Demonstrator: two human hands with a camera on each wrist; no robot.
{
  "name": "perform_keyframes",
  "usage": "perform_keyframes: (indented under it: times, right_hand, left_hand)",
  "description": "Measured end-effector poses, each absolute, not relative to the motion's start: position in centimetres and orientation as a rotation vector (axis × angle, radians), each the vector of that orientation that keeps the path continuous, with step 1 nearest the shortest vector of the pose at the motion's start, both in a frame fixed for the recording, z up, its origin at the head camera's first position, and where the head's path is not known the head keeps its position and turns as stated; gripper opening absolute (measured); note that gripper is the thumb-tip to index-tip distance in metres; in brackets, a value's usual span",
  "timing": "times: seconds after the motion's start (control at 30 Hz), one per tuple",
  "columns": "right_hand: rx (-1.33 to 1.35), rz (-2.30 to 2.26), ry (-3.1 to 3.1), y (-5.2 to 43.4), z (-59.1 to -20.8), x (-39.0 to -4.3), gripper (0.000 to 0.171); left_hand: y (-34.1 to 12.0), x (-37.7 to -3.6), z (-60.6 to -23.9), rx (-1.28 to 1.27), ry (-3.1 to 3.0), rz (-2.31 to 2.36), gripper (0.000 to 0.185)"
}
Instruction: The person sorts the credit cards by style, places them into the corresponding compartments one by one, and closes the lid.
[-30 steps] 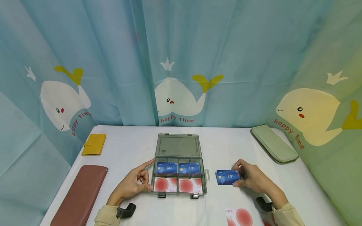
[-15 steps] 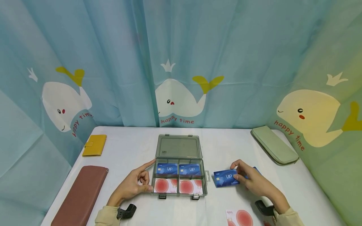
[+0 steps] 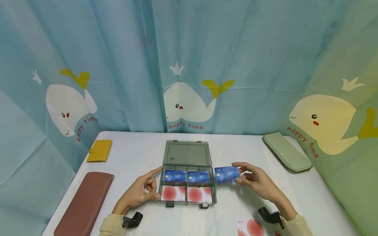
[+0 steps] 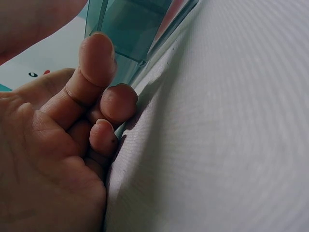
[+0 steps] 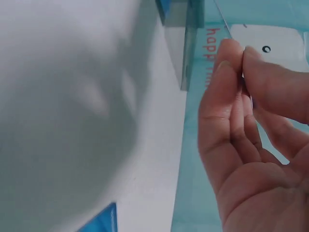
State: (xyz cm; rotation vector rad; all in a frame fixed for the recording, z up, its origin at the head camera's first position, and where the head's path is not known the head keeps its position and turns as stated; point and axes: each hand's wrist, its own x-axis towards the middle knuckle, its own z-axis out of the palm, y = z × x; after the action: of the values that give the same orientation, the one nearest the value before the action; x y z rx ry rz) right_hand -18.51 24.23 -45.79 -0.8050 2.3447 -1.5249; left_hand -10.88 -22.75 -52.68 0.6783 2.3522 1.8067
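Blue card (image 3: 226,174) pinched between my right hand's (image 3: 256,182) thumb and fingertips, held just beside the clear box's (image 3: 187,185) right edge. My left hand (image 3: 138,193) rests against its left wall, index finger straight, other fingers loosely curled, holding nothing.

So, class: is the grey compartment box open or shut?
Open: the box has its lid folded back flat, showing cards in four compartments.

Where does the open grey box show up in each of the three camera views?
Head: the box sits at table centre, between the left hand and the right hand.
Left wrist: its corner shows at top, just past the fingertips.
Right wrist: one wall stands at top centre, left of the fingers.
Shared landmark: the white table.
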Motion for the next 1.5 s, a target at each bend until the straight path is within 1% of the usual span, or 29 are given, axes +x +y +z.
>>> perform_keyframes:
  times: [0.1, 0.2, 0.67, 0.83, 1.07, 1.5]
  right_hand:
    - [-0.808, -1.556, 2.337, 23.7, -45.6, -18.6, 0.058]
    - [-0.804, -1.58, 2.342, 23.2, -45.3, -18.6, 0.06]
    - [-0.76, -1.567, 2.369, 20.3, -45.1, -18.8, 0.053]
    - [-0.798, -1.54, 2.375, 18.6, -44.9, -18.8, 0.051]
    - [-0.925, -1.512, 2.335, 16.1, -44.7, -18.8, 0.054]
    - [-0.922, -1.454, 2.273, 12.7, -44.9, -19.2, 0.054]
  left_hand:
    - [-22.7, -11.0, -52.8, 0.683, 2.355, 1.804, 0.098]
    - [-22.7, -11.0, -52.7, 0.677, 2.353, 1.807, 0.098]
    - [-22.5, -11.2, -52.5, 0.671, 2.355, 1.8, 0.099]
    - [-22.6, -11.2, -52.6, 0.664, 2.357, 1.803, 0.099]
    - [-22.6, -11.0, -52.6, 0.66, 2.362, 1.801, 0.099]
    - [-22.7, -10.9, -52.7, 0.681, 2.361, 1.813, 0.099]
